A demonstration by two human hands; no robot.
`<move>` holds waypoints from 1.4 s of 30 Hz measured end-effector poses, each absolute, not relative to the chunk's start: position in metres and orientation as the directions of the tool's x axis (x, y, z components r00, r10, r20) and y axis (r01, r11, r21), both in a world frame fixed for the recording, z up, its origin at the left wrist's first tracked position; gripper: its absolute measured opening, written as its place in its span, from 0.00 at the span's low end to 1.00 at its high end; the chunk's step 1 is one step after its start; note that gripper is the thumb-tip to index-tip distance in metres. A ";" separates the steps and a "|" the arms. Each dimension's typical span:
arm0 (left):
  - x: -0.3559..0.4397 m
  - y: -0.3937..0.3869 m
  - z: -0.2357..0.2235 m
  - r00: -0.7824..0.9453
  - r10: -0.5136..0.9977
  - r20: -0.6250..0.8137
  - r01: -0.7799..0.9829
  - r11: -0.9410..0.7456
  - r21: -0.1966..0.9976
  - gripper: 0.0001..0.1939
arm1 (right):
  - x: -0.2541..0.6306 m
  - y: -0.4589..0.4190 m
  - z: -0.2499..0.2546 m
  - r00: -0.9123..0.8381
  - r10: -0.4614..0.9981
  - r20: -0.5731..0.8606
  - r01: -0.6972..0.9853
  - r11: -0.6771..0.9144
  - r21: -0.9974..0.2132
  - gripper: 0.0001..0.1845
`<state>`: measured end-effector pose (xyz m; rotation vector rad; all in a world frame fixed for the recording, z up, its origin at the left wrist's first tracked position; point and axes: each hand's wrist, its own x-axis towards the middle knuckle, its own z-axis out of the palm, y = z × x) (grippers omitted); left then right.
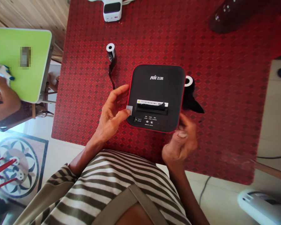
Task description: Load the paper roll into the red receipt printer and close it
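A black receipt printer (158, 90) with a red rim and a paper slot faces up in front of me, over the red table. My left hand (110, 116) grips its left side, thumb on a small grey tab at the edge and fingers partly hidden beneath. Around the lower right corner curls my right hand (183, 142), its thumb off the top face and some fingertips hidden. Left of the printer a small paper roll (110, 51) stands with a dark strip trailing from it. Another roll (189, 81), with a black tail, is partly covered by the printer's right edge.
The red patterned table (89, 78) carries a white power bank-like device (112, 11) at the back and a dark bottle-like object (229, 18) back right. At left, another person's arm (4, 101) rests by a green table (37, 72). A white appliance (262, 203) stands lower right.
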<state>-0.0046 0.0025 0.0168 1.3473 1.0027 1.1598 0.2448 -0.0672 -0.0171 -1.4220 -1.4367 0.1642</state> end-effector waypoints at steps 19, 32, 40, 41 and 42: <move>0.007 0.000 0.011 0.189 0.964 0.185 -0.011 -0.186 0.982 0.36 | 0.237 -0.073 -0.031 0.166 0.841 0.515 0.627 0.313 -0.713 0.26; 0.000 0.001 0.002 0.191 0.963 0.191 0.048 -0.203 0.978 0.39 | 0.279 0.031 0.094 -0.347 0.761 0.548 0.681 0.606 -0.411 0.14; 0.004 -0.002 0.007 0.172 0.976 0.133 -0.078 -0.121 0.990 0.41 | 0.257 0.079 0.085 -0.654 0.753 0.071 0.723 0.650 -0.234 0.11; 0.004 -0.001 0.006 0.171 0.977 0.125 -0.099 -0.109 0.989 0.42 | 0.253 0.079 0.086 -0.650 0.759 0.029 0.739 0.640 -0.208 0.12; 0.004 -0.001 0.005 0.170 0.978 0.121 -0.112 -0.102 0.988 0.42 | 0.250 0.080 0.088 -0.652 0.758 -0.002 0.745 0.640 -0.186 0.12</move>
